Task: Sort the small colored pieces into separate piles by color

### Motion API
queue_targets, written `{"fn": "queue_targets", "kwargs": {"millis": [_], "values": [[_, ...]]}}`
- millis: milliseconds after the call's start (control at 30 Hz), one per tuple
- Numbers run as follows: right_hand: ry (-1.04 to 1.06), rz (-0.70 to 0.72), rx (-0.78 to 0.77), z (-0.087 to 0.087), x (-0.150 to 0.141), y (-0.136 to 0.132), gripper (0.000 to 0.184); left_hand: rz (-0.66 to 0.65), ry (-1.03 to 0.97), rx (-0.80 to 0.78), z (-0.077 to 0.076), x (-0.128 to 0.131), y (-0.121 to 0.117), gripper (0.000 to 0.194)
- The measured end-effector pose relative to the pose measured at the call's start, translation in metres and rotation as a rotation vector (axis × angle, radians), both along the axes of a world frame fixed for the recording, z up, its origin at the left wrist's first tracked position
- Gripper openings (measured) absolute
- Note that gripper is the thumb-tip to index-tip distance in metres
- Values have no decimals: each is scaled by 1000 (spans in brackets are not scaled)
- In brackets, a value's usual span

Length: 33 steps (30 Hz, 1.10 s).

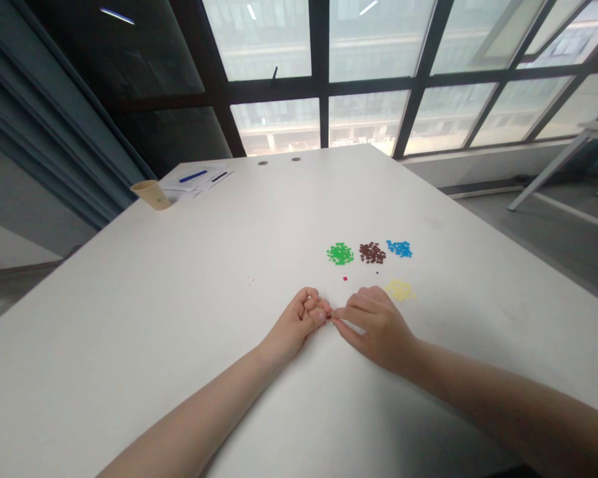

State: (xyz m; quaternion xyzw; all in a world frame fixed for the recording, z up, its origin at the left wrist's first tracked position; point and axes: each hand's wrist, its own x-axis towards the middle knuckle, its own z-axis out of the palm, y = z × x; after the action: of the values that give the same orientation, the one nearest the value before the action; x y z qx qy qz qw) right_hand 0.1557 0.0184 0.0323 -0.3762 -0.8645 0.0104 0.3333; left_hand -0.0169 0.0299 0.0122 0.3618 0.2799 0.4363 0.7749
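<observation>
Our left hand is curled shut, our right hand pinches a tiny piece against it, and the green heap, brown heap, blue heap and yellow heap lie on the white table.

Free passage is running across the white tabletop left of the left hand. Ahead of the right hand, a pale yellow pile, green pile, brown pile and blue pile, seemingly tiny beads, are obstructing the way.
</observation>
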Motion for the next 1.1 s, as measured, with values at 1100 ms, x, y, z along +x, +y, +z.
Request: {"fn": "queue_targets", "kwargs": {"millis": [1100], "values": [[-496,-724,-387,-2,94,134,21,100,259,-23,-9,-4,9,27]]}}
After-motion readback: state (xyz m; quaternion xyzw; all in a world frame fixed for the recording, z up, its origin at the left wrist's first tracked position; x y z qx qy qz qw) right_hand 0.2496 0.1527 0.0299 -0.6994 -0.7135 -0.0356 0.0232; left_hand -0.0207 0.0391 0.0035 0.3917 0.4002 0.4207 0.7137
